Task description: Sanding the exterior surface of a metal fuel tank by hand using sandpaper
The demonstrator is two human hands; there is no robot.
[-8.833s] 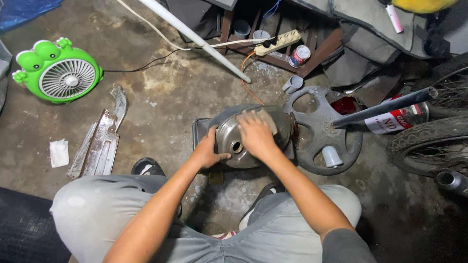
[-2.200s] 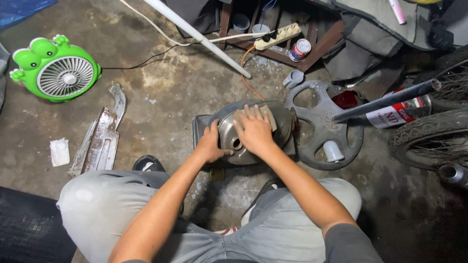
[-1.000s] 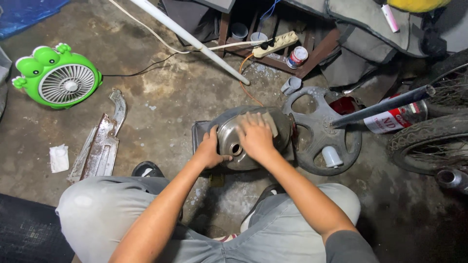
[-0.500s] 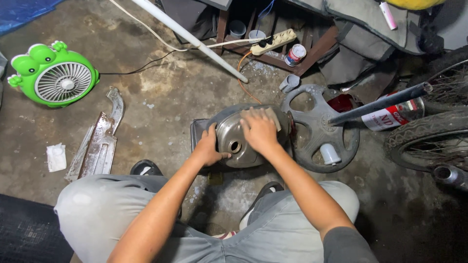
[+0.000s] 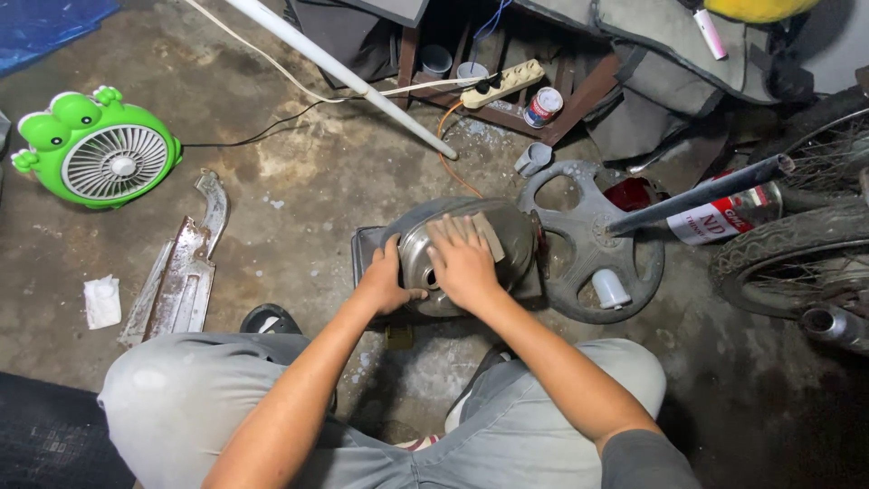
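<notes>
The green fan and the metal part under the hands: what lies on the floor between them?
In the head view, a rusty bent metal strip lies between the green fan and the metal part; the rest is bare concrete.

Bare floor point(image 5: 299, 208) lies open at centre left; the wheel point(image 5: 593, 240), pipe point(image 5: 697, 195) and tyre point(image 5: 787, 249) crowd the right.

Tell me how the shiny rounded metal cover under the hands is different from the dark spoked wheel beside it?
The shiny rounded metal cover is silvery, domed and closed; the dark spoked wheel is grey, flat and full of holes. Both hands rest on the cover; none touches the wheel. Both lie on the concrete floor.
</notes>
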